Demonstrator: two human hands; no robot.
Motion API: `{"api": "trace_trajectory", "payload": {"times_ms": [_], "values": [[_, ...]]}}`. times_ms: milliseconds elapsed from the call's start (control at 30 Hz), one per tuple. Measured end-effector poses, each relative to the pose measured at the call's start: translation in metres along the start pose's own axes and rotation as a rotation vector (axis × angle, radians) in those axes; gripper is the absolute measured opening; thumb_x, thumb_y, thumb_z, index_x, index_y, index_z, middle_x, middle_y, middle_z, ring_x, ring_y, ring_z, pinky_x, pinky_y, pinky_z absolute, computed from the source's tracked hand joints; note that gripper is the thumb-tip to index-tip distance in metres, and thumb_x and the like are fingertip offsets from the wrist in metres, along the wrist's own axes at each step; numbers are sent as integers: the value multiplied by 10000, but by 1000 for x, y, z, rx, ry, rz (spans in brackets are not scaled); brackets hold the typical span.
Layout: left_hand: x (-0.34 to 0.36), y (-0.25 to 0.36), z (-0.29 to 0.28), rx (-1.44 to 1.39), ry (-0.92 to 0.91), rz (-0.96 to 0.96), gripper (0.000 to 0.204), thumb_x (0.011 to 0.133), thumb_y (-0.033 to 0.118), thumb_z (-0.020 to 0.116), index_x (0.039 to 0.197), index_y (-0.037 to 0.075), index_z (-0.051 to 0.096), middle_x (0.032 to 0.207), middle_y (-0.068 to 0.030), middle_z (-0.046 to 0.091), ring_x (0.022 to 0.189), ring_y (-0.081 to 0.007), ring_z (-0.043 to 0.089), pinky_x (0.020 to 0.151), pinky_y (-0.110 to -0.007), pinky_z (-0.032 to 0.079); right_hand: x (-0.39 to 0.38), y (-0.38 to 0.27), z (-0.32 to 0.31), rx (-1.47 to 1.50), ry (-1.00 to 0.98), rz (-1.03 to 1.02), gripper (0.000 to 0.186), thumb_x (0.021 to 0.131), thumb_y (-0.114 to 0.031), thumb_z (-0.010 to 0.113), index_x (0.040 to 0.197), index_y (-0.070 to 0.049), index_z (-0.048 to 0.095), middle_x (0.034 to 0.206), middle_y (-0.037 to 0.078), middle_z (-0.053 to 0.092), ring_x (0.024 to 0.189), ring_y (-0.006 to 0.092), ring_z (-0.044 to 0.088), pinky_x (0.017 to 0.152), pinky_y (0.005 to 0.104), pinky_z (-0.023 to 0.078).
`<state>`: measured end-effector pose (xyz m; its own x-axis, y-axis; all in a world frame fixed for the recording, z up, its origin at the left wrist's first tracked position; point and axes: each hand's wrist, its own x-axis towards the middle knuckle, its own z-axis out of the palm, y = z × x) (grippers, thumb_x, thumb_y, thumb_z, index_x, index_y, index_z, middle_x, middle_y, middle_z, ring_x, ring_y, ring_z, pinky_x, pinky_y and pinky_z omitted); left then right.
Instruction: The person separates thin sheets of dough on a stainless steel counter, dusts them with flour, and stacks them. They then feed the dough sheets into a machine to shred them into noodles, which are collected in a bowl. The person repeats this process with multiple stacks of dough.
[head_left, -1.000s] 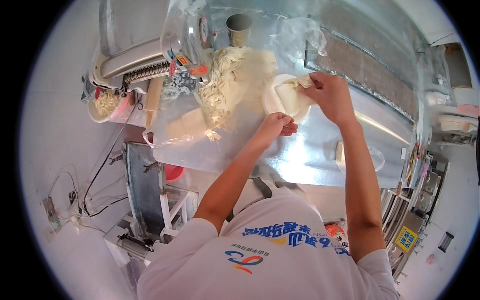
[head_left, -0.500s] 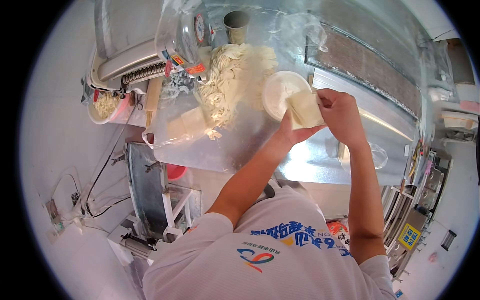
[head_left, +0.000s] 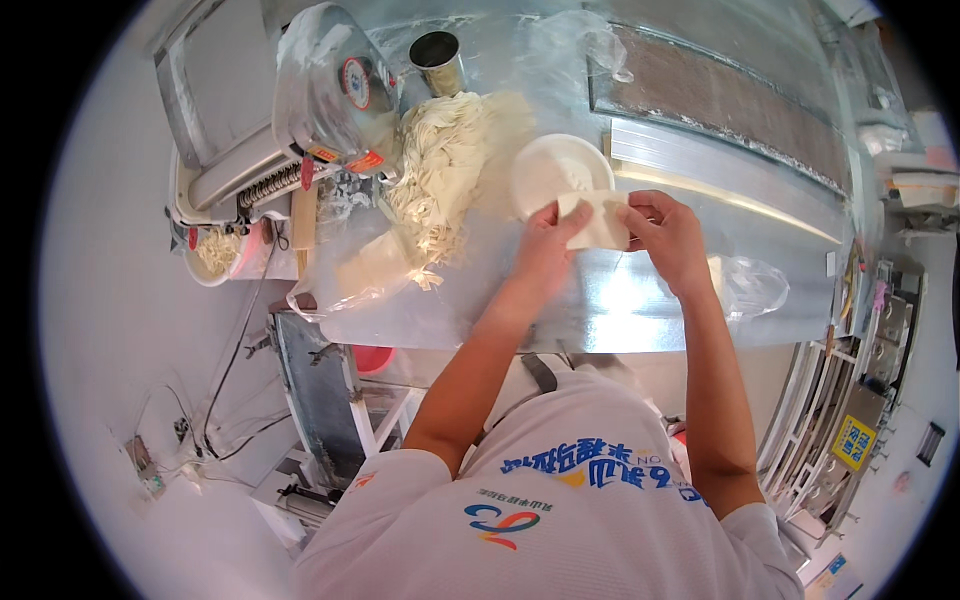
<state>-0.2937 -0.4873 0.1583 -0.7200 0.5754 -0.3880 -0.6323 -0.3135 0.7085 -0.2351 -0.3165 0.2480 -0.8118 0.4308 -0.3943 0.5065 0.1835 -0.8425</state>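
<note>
Between my hands is a pale, squarish stack of dough sheets (head_left: 593, 222), just in front of a white bowl (head_left: 555, 168) with white powder in it. My left hand (head_left: 548, 248) grips the stack at its left end, fingers closed on it. My right hand (head_left: 664, 238) grips its right end with thumb and fingers. Left of the bowl lies a heap of cut flat noodles (head_left: 432, 170), and below that a bagged block of pale sheets (head_left: 375, 260).
A noodle machine (head_left: 235, 195) stands at left, with a bowl of noodle strips (head_left: 215, 250) beside it. A steel cup (head_left: 440, 68) stands behind the heap. A long dark tray (head_left: 710, 95) and plastic bag (head_left: 755, 288) lie right on the steel table (head_left: 450, 315).
The dough sheets came out from over the bowl and turned into a flatter stack in front of it. My left hand took hold of them; my right hand moved toward me.
</note>
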Motion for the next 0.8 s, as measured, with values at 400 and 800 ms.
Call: {"api": "trace_trajectory", "payload": {"times_ms": [400, 800], "values": [[125, -36, -67, 1601, 56, 541, 400, 975, 328, 726, 1193, -8, 737, 1075, -249, 757, 989, -450, 715, 896, -490, 565, -74, 108, -18, 209, 84, 254, 317, 1057, -220, 657, 1178, 68, 710, 962, 142, 777, 838, 185, 768, 725, 311, 624], [102, 18, -63, 1560, 169, 611, 412, 863, 369, 855, 1082, 24, 806, 840, -207, 755, 819, -378, 710, 807, -434, 563, -108, 135, -38, 243, 172, 277, 267, 1054, -185, 641, 1160, 46, 722, 931, 115, 771, 816, 164, 751, 756, 299, 598]]}}
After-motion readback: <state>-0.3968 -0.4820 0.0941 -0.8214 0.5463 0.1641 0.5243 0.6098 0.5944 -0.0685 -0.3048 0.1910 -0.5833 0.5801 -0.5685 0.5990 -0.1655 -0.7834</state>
